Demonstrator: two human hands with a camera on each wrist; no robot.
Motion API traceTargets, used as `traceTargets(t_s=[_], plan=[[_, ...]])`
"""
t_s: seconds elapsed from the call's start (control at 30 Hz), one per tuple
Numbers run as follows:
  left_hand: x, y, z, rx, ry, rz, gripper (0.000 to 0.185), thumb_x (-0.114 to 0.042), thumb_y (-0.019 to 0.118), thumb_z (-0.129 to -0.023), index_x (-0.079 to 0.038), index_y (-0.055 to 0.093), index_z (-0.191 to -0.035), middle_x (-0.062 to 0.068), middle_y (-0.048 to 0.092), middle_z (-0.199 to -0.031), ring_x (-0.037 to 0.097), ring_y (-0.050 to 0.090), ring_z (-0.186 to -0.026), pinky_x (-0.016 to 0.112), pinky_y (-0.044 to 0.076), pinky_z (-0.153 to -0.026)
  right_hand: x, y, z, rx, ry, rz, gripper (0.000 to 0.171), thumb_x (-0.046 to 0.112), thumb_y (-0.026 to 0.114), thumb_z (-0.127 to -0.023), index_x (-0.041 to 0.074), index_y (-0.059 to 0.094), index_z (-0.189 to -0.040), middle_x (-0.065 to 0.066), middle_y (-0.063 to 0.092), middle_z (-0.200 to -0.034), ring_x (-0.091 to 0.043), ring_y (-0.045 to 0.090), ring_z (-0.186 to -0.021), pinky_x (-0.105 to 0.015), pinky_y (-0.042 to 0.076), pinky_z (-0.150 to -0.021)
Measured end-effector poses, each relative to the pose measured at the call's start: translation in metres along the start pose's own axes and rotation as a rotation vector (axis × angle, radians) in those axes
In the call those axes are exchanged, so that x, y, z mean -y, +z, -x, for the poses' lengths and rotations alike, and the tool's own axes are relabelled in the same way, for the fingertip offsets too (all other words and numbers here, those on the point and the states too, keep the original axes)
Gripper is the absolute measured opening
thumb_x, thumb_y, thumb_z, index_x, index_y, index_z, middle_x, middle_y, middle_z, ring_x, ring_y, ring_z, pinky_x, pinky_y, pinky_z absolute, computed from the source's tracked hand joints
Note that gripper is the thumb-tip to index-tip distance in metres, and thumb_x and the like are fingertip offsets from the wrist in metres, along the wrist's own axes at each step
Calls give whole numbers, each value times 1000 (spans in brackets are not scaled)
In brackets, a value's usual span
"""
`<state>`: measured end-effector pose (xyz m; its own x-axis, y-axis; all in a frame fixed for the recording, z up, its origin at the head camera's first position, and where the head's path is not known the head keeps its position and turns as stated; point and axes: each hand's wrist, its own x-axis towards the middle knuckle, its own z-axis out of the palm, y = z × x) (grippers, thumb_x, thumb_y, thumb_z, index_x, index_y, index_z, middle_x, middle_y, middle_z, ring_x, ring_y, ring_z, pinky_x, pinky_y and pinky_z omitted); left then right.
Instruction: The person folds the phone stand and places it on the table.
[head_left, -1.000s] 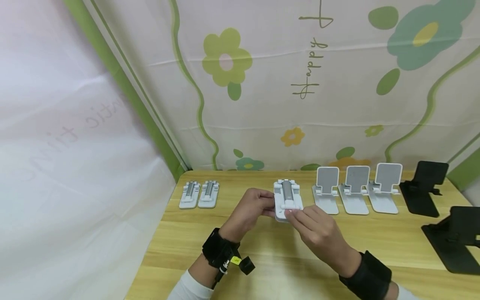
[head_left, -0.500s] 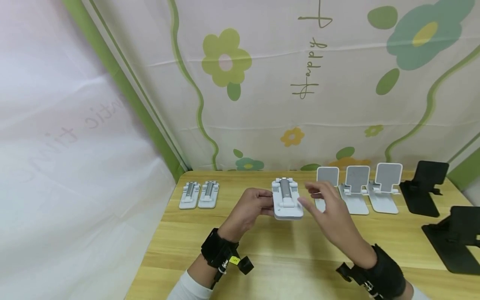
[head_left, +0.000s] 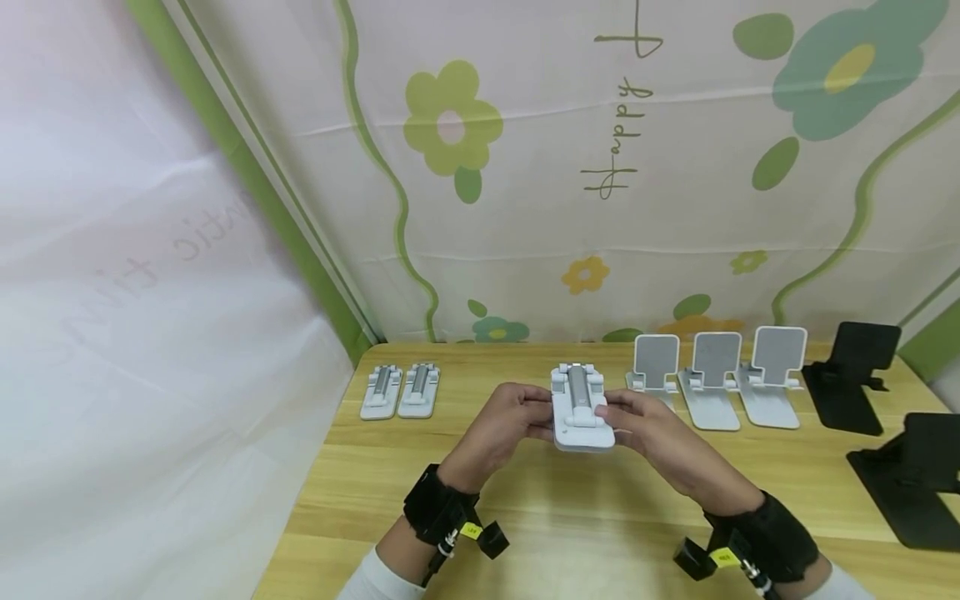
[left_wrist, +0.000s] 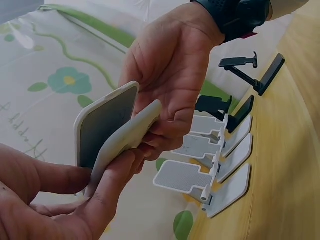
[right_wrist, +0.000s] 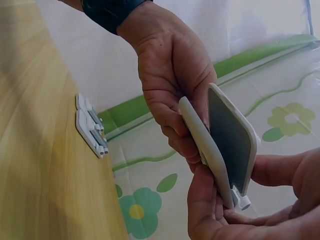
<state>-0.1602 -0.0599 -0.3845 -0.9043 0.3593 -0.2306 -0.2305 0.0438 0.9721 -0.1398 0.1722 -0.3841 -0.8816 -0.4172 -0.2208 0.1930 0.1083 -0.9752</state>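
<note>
Folded white phone stand sits above the wooden table, held between both hands near the middle of the table's far half. The left hand grips its left edge, fingers curled behind and thumb on the front; the right hand clamps the right edge the same way. In the wrist views the stand's two plates are slightly parted at one end, with fingertips pressed along both of them.

Two folded white stands lie flat at the table's left. Three opened white stands stand in a row just right of the hands, then two black stands, the nearer one cut off by the picture's right edge. The held stand's back is hidden behind the fingers.
</note>
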Motion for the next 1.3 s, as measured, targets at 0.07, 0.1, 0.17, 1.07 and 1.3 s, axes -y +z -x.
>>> traceTargets(t_s=[0.07, 0.1, 0.17, 1.07, 1.3], plan=[[0, 0, 0, 9, -11, 34, 29, -9, 50, -106, 12, 68, -117, 12, 72, -96, 14, 71, -78, 25, 63, -73, 0, 0, 0, -4, 4, -1, 64, 28, 52, -109, -13, 27, -152, -26, 50, -140, -16, 60, -117, -27, 55, -98], [0, 0, 0, 14, -14, 53, 32, -11, 47, -108, 13, 67, -116, 11, 71, -93, 14, 71, -77, 25, 63, -72, 0, -1, 0, -5, 4, 0, 64, 27, 52, -108, -13, 27, -152, -26, 50, -140, -17, 60, -117, -27, 55, -97], [1, 0, -1, 23, -23, 87, 39, -18, 43, -110, 13, 67, -114, 9, 69, -87, 14, 70, -73, 25, 63, -70, 0, 0, 0, -12, 11, -3, 64, 26, 53, -108, -13, 27, -152, -26, 51, -139, -18, 60, -117, -27, 55, -97], [-6, 3, 3, -23, 35, -206, 29, -15, 60, -104, 6, 68, -122, 12, 74, -102, 15, 72, -81, 30, 63, -75, -10, 0, -2, -34, -29, -27, 50, 12, 62, -100, -17, 41, -135, -17, 62, -113, -21, 69, -98, -32, 62, -84], [-16, 30, 16, -106, 153, -648, 42, -43, 72, -95, -6, 71, -116, 2, 64, -104, 12, 55, -85, 24, 48, -65, -9, 3, -2, -96, -41, -25, 41, 8, 62, -99, -15, 43, -127, -13, 60, -105, -19, 69, -94, -32, 63, -83]])
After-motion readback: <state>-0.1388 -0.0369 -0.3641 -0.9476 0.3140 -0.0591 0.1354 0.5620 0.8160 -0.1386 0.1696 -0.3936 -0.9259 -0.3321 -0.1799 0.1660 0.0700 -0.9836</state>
